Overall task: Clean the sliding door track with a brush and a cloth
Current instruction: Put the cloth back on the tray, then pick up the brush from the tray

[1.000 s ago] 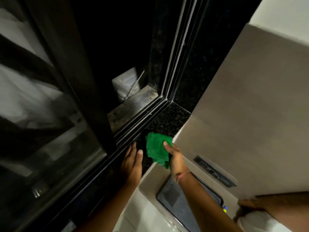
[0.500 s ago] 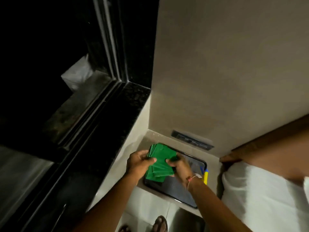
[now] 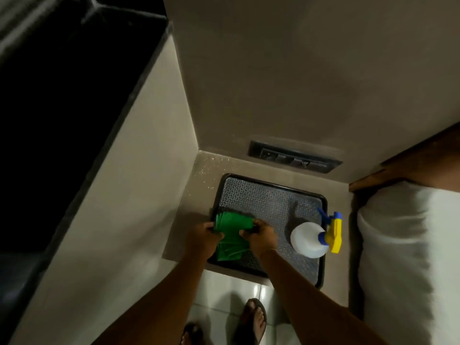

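A green cloth (image 3: 230, 231), folded into layers, is held between both hands over the left end of a dark patterned tray (image 3: 261, 200). My left hand (image 3: 201, 239) grips its left side and my right hand (image 3: 261, 236) pinches its right side. The black sill with the sliding door track (image 3: 74, 83) runs along the upper left, mostly in shadow. No brush is in view.
A white spray bottle (image 3: 308, 241) with a blue and yellow trigger stands on the tray's right end. A beige wall with a dark switch plate (image 3: 293, 156) rises behind. A white bed edge (image 3: 408, 257) is at the right. My sandalled feet (image 3: 252, 319) stand on the tiled floor.
My hands carried the green cloth from the door track down to the tray, and the left hand joined the right on it. The view swung down and right, bringing the spray bottle into sight.
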